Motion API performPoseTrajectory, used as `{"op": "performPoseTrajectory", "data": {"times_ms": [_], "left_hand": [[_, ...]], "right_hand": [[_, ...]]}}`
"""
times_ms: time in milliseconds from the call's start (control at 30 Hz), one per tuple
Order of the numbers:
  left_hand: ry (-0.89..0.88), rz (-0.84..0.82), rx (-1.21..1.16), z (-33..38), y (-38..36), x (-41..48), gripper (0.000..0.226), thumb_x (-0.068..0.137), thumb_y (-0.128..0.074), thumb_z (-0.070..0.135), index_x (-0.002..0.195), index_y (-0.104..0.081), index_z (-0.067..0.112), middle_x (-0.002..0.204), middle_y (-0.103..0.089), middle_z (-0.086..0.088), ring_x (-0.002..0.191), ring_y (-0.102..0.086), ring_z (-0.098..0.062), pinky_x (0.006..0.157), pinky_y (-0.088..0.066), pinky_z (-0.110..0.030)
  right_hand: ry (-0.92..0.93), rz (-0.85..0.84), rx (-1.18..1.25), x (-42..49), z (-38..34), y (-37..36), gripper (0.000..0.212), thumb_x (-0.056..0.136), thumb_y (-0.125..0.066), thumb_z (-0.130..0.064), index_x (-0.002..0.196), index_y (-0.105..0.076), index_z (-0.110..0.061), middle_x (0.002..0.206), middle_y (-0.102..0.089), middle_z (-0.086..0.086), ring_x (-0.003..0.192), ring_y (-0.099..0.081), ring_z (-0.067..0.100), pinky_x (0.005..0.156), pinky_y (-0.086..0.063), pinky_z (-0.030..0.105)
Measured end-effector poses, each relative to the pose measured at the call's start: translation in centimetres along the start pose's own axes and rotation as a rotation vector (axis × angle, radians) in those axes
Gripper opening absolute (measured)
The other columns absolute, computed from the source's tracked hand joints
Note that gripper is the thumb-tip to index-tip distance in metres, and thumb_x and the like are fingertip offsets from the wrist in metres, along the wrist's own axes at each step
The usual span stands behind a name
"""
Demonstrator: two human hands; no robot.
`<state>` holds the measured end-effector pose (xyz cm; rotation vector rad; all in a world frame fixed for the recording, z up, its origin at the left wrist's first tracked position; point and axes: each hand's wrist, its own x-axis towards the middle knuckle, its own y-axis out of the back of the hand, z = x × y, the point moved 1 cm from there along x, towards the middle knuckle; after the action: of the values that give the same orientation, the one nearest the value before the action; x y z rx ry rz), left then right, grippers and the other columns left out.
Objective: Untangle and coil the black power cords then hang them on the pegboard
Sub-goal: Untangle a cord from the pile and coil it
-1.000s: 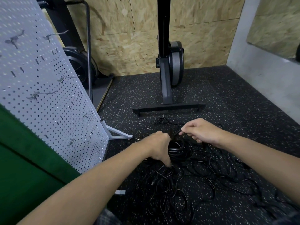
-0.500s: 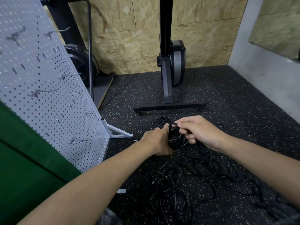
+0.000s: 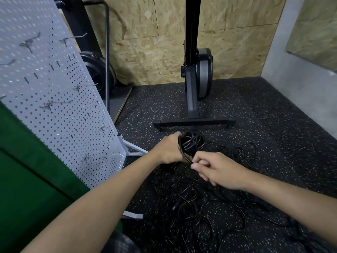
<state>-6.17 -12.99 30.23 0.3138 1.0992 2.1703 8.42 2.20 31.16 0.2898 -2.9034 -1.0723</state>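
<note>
Head camera: A person crouches over a speckled rubber floor [image 3: 273, 136] with a half-made coil [image 3: 192, 142] of black power cord raised just above it. The left hand [image 3: 169, 151] has its grip clamped round the near side of the coil's loops. The right hand [image 3: 220, 173], just beside it, has its grip drawn together, thumb and fingers pinching a strand where it leaves the bundle. Whether that strand is the cord's free end or only a run of it is hard to tell, as the fingers hide it.

The job looks to be at an early stage. One cord is partly wound, and from the coil further cord trails down into the loose tangle [image 3: 200, 210] that sprawls across the floor below and to the right of both forearms, a plug end showing among its loops. How many cords make up that heap cannot be counted from here.

To the left stands the white pegboard [image 3: 60, 84], tilted on its frame, and the hooks [image 3: 58, 104] in sight on it carry nothing. By this reading the coil wants finishing and hanging, and the rest of the heap wants separating, winding and hanging in turn. A black machine stand [image 3: 193, 106] rises behind the coil against a chipboard wall.
</note>
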Motion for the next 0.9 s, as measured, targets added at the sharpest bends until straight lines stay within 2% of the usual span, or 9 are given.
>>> {"op": "performPoseTrajectory", "data": {"times_ms": [200, 367, 467, 567, 633, 700, 800, 833, 900], "left_hand": [[-0.110, -0.206, -0.100, 1.0, 0.0, -0.3, 0.077, 0.056, -0.099, 0.025, 0.118, -0.053, 0.022, 0.107, -0.071, 0.007, 0.099, -0.070, -0.012, 0.095, -0.057, -0.040], [-0.168, -0.315, -0.126, 2.3, 0.2, -0.9, 0.086, 0.065, -0.091, -0.005, 0.133, -0.042, 0.015, 0.111, -0.068, -0.004, 0.102, -0.069, -0.017, 0.096, -0.057, -0.038], [-0.207, -0.347, -0.144, 3.5, 0.4, -1.6, 0.095, 0.065, -0.088, -0.005, 0.140, -0.036, 0.021, 0.119, -0.067, -0.011, 0.112, -0.068, -0.028, 0.100, -0.054, -0.048], [-0.241, -0.394, -0.117, 5.0, 0.4, -2.2, 0.098, 0.066, -0.086, -0.006, 0.143, -0.033, 0.024, 0.117, -0.067, -0.005, 0.107, -0.068, -0.026, 0.096, -0.056, -0.043], [-0.258, -0.443, -0.064, 5.9, 0.2, -2.6, 0.106, 0.065, -0.087, -0.002, 0.148, -0.029, 0.032, 0.114, -0.067, 0.002, 0.103, -0.069, -0.020, 0.093, -0.058, -0.039], [-0.265, -0.499, -0.018, 6.7, -0.2, -2.9, 0.117, 0.065, -0.088, -0.001, 0.152, -0.023, 0.041, 0.116, -0.067, 0.003, 0.104, -0.069, -0.019, 0.094, -0.058, -0.041], [-0.296, -0.527, 0.038, 7.8, -0.6, -3.3, 0.126, 0.064, -0.089, -0.001, 0.155, -0.017, 0.048, 0.120, -0.066, 0.003, 0.105, -0.068, -0.019, 0.094, -0.059, -0.043], [-0.308, -0.528, 0.031, 8.1, -0.7, -3.4, 0.127, 0.065, -0.088, -0.002, 0.155, -0.015, 0.050, 0.122, -0.065, 0.003, 0.106, -0.068, -0.020, 0.094, -0.058, -0.045], [-0.321, -0.531, -0.010, 8.4, -0.7, -3.6, 0.131, 0.066, -0.087, -0.004, 0.156, -0.011, 0.053, 0.121, -0.067, -0.002, 0.105, -0.070, -0.024, 0.093, -0.059, -0.050]], "right_hand": [[-0.166, -0.311, 0.075, 0.4, 2.1, 0.9, 0.040, 0.106, -0.054, -0.045, 0.085, -0.068, -0.015, 0.065, -0.064, -0.003, 0.063, -0.062, 0.016, 0.071, -0.055, 0.034], [-0.239, -0.427, -0.025, 0.0, 2.8, 1.7, 0.056, 0.100, -0.049, -0.063, 0.076, -0.067, -0.016, 0.055, -0.055, -0.005, 0.055, -0.057, 0.012, 0.084, -0.055, 0.032], [-0.286, -0.367, -0.088, -0.2, 3.4, 2.0, 0.058, 0.097, -0.050, -0.066, 0.071, -0.067, -0.017, 0.047, -0.047, -0.012, 0.048, -0.048, 0.007, 0.069, -0.052, 0.027], [-0.287, -0.350, -0.068, -0.1, 3.5, 2.3, 0.049, 0.098, -0.061, -0.056, 0.068, -0.065, -0.018, 0.051, -0.050, -0.013, 0.048, -0.044, 0.005, 0.058, -0.047, 0.026], [-0.296, -0.379, -0.135, -0.3, 3.6, 2.9, 0.038, 0.102, -0.065, -0.034, 0.065, -0.066, -0.027, 0.056, -0.057, -0.013, 0.049, -0.047, 0.002, 0.057, -0.046, 0.023], [-0.334, -0.374, -0.240, -0.8, 4.0, 3.5, 0.048, 0.100, -0.063, -0.007, 0.063, -0.069, -0.036, 0.055, -0.061, -0.017, 0.054, -0.052, 0.001, 0.059, -0.045, 0.019], [-0.283, -0.303, -0.292, -0.9, 4.3, 4.1, 0.016, 0.096, -0.067, 0.000, 0.107, -0.075, -0.009, 0.102, -0.073, 0.006, 0.094, -0.066, 0.022, 0.083, -0.050, 0.027], [-0.269, -0.287, -0.272, -0.7, 4.4, 4.2, 0.021, 0.097, -0.067, -0.004, 0.117, -0.070, 0.001, 0.115, -0.070, 0.015, 0.108, -0.065, 0.032, 0.093, -0.048, 0.030], [-0.264, -0.273, -0.233, -0.3, 4.3, 4.5, 0.021, 0.100, -0.066, -0.008, 0.118, -0.068, 0.003, 0.119, -0.070, 0.020, 0.113, -0.064, 0.037, 0.098, -0.049, 0.033]]}}
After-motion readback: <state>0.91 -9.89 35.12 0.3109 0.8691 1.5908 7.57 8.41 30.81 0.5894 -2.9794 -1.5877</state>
